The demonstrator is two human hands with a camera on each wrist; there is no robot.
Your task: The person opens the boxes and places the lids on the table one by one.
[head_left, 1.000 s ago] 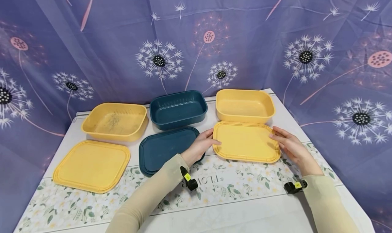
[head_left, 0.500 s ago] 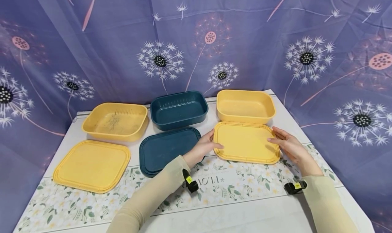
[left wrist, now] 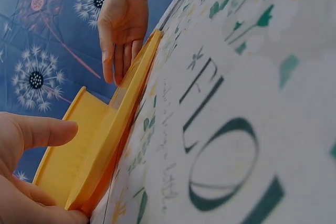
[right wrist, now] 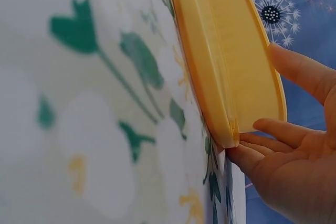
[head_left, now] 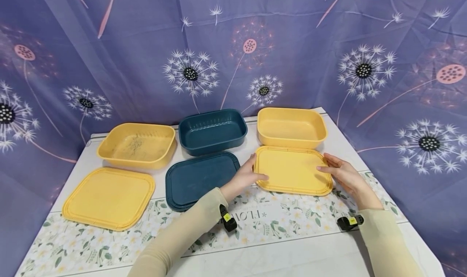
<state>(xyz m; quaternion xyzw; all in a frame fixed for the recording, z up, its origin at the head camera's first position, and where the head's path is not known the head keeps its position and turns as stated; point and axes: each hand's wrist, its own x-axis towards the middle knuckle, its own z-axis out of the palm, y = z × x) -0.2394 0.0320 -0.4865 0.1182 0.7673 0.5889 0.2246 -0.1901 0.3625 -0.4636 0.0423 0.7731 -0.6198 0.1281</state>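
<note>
A yellow rectangular lid lies flat at the right, just in front of a yellow box. At its left edge is my left hand, the thumb raised over the lid and apart from it in the left wrist view, the fingertips at the rim. My right hand is at the opposite edge; in the right wrist view its fingertips touch the lid's rim while the thumb stands away. Neither hand curls round the lid.
Left of the lid lies a dark teal lid, partly behind my left hand, with a teal box behind it. Farther left are another yellow box and yellow lid. A purple dandelion curtain hangs behind the table.
Both thumbs have shifted slightly inward over the lid's ends. The lid and the boxes stay in place.
</note>
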